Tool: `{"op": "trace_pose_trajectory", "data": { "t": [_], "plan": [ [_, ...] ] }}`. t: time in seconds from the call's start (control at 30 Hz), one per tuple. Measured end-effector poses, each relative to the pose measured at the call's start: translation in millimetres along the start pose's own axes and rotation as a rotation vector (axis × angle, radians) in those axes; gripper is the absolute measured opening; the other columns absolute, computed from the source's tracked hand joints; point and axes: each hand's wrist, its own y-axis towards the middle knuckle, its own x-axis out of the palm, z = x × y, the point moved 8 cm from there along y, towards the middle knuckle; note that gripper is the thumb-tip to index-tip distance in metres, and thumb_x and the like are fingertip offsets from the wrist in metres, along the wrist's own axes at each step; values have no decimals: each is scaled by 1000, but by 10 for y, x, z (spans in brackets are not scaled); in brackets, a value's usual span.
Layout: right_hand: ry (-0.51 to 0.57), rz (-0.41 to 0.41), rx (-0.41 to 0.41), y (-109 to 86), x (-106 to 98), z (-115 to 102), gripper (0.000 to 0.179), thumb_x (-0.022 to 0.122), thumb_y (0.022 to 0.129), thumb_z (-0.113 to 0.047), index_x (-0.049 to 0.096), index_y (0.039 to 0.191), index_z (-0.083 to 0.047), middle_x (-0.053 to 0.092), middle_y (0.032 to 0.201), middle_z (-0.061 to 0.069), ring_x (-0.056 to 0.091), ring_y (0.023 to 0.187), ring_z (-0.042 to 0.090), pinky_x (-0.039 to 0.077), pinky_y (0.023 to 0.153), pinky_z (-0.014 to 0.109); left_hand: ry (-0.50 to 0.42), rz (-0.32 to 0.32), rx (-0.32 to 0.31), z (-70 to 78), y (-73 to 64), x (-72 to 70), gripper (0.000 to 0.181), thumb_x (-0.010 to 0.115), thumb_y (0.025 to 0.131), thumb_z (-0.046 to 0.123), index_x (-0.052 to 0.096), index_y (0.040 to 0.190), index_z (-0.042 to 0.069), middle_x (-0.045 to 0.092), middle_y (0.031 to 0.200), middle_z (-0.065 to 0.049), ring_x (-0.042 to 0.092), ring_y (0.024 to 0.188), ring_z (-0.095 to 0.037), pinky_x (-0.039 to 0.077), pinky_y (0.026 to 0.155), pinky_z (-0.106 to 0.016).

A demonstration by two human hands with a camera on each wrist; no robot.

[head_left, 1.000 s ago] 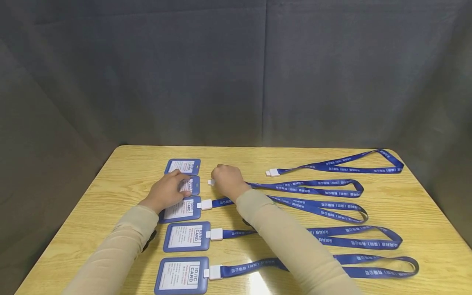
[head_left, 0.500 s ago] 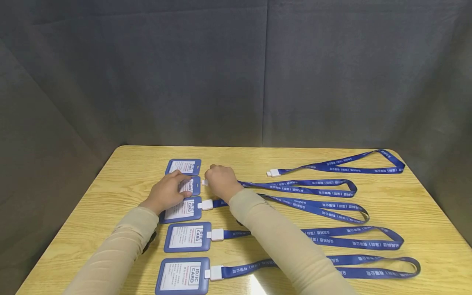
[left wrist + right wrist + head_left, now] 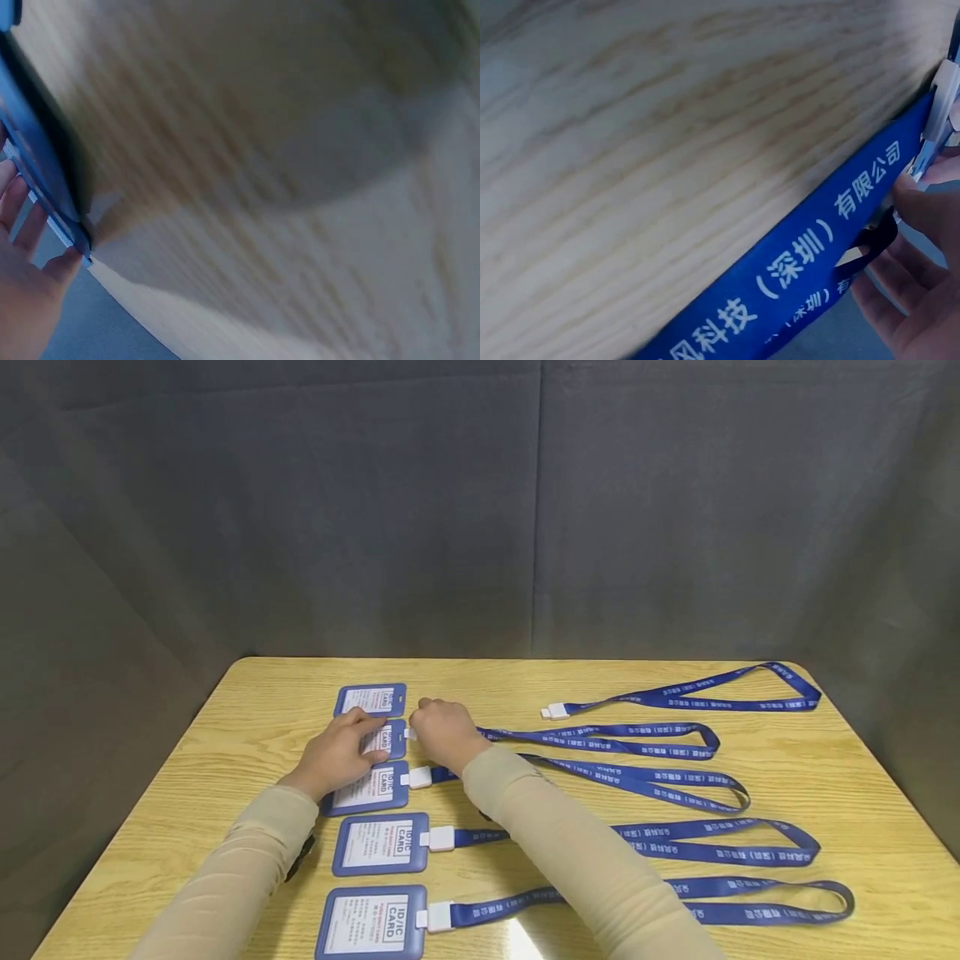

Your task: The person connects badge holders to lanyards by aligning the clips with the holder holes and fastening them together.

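My left hand [image 3: 335, 752] grips a blue ID card holder [image 3: 392, 740], second from the back, with thumb and fingers at its opposite long edges. Its left part is hidden by the hand. In the left wrist view, fingers [image 3: 28, 225] touch a blue holder edge. My right hand [image 3: 447, 731] pinches the white clip [image 3: 409, 734] of a blue lanyard [image 3: 600, 739]. The clip's tip lies at the slotted end of the held card holder; whether it is through the slot I cannot tell. The right wrist view shows the printed strap [image 3: 780, 262] running to the white clip [image 3: 941, 97].
Behind lies a card holder [image 3: 372, 699] with a separate lanyard [image 3: 667, 700] to its right. Nearer, three card holders, such as this front one [image 3: 371, 922], have lanyards at their right ends. A dark curtain [image 3: 480, 510] hangs behind the wooden table [image 3: 225, 727].
The right hand has moved left with the lanyard, bringing its white clip up to the held card holder. The left hand has stayed in place.
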Motion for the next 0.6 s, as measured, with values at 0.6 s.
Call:
{"op": "trace_pose_trajectory", "data": {
  "t": [0.6],
  "plan": [
    [234,14,49,42,46,160,15,78,88,-21,78,100,-11,67,97,2,65,90,15,55,80,27,39,2,-14,18,4,13,58,74,90,28,56,140,6,54,129,-13,52,117,-33,45,96,-53]
  ]
}}
